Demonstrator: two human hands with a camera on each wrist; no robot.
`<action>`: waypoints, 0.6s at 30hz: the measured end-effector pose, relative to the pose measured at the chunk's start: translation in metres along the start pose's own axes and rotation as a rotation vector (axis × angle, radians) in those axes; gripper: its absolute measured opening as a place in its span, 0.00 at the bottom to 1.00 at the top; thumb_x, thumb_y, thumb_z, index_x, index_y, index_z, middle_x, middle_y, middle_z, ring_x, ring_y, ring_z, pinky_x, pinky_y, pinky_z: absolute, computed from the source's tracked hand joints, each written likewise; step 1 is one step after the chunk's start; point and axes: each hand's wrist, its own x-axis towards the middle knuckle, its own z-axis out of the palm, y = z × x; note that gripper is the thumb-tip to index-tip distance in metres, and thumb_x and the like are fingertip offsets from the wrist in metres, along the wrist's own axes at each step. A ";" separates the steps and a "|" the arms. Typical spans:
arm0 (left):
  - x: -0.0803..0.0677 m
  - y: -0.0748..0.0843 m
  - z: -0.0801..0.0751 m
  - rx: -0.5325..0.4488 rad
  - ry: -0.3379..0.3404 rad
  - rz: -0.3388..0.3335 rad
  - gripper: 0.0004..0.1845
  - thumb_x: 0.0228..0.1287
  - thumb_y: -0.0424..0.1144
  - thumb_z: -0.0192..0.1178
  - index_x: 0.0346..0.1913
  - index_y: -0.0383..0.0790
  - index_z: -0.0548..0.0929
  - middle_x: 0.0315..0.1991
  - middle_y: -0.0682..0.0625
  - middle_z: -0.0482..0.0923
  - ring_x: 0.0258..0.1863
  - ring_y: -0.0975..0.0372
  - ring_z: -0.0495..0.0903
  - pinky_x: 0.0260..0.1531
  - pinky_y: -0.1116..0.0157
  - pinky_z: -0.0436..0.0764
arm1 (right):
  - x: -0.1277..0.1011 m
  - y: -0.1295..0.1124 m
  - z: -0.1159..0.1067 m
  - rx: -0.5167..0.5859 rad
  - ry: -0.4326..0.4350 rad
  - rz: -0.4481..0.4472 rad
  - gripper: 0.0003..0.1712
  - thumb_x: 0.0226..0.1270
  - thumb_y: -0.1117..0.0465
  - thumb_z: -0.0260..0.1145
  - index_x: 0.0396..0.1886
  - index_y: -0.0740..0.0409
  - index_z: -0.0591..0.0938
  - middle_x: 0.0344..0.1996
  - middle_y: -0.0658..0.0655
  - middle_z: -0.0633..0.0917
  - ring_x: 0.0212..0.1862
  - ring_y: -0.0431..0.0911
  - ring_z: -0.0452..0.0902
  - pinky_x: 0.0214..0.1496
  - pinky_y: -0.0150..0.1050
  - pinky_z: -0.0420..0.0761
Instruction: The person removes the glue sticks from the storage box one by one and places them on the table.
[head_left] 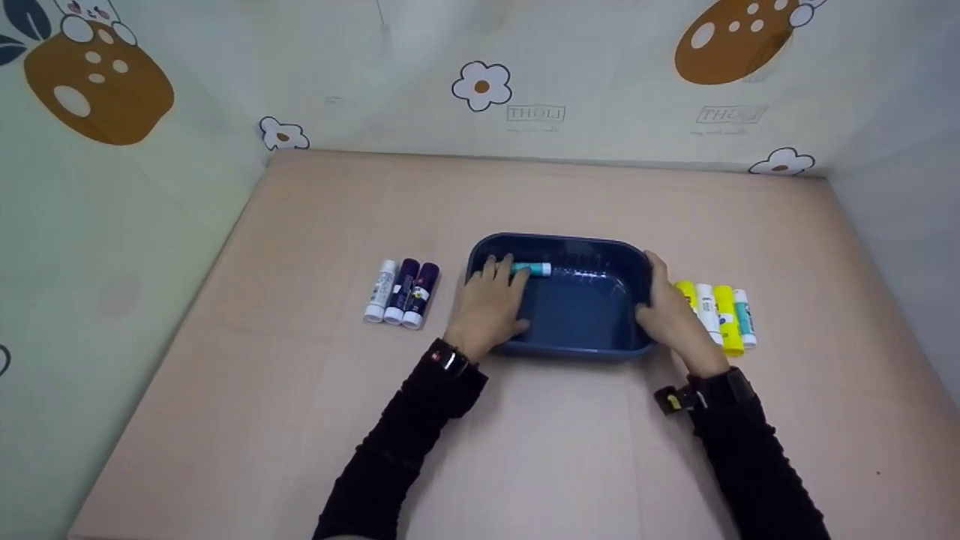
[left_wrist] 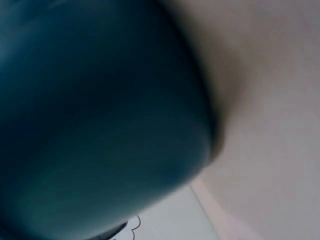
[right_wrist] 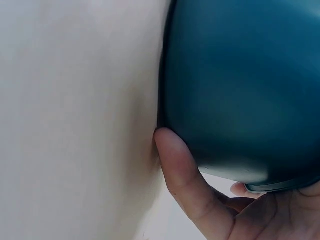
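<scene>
A dark blue plastic basin (head_left: 577,352) sits in the middle of the table. My right hand (head_left: 671,319) grips its right end; in the right wrist view a finger (right_wrist: 177,160) lies along the lower edge of the blue wall (right_wrist: 235,100). My left hand (head_left: 487,307) reaches over the basin's left end with fingers spread. Its fingertips are at the left end of a teal and white glue stick (head_left: 536,269) near the basin's far wall. The left wrist view is blurred and mostly filled by the basin's wall (left_wrist: 100,125), with the left hand out of sight.
Left of the basin stand one white and two dark purple glue sticks (head_left: 401,292) in a row. Several yellow, white and teal glue sticks (head_left: 724,319) lie to the right, partly behind the right hand. A patterned curtain (head_left: 600,82) borders the table (head_left: 300,420).
</scene>
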 end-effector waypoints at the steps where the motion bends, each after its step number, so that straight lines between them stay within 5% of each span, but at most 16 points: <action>1: 0.000 0.001 0.000 0.006 -0.016 -0.002 0.44 0.53 0.60 0.62 0.69 0.44 0.60 0.70 0.38 0.56 0.68 0.45 0.58 0.65 0.53 0.63 | 0.000 0.000 0.000 -0.001 0.001 0.000 0.46 0.62 0.73 0.46 0.73 0.57 0.32 0.68 0.75 0.53 0.60 0.63 0.63 0.60 0.58 0.69; 8: 0.000 0.004 0.001 0.058 0.027 0.002 0.41 0.56 0.57 0.62 0.68 0.39 0.62 0.66 0.38 0.61 0.64 0.48 0.64 0.61 0.54 0.68 | 0.001 0.001 0.001 -0.023 0.011 -0.009 0.46 0.60 0.74 0.46 0.72 0.60 0.33 0.67 0.77 0.54 0.60 0.64 0.63 0.60 0.58 0.69; 13: 0.001 0.004 0.004 0.064 0.109 0.002 0.26 0.59 0.47 0.60 0.58 0.36 0.73 0.58 0.40 0.69 0.57 0.50 0.70 0.54 0.56 0.74 | 0.001 0.001 0.001 -0.021 0.013 -0.010 0.46 0.60 0.74 0.46 0.72 0.60 0.33 0.67 0.77 0.54 0.59 0.64 0.64 0.59 0.58 0.69; 18: 0.001 0.005 0.004 0.009 0.097 0.015 0.16 0.61 0.36 0.55 0.51 0.38 0.77 0.49 0.43 0.76 0.50 0.53 0.76 0.46 0.57 0.78 | 0.000 0.001 0.001 -0.017 0.013 -0.014 0.46 0.60 0.74 0.46 0.73 0.60 0.34 0.67 0.77 0.55 0.58 0.64 0.65 0.58 0.58 0.70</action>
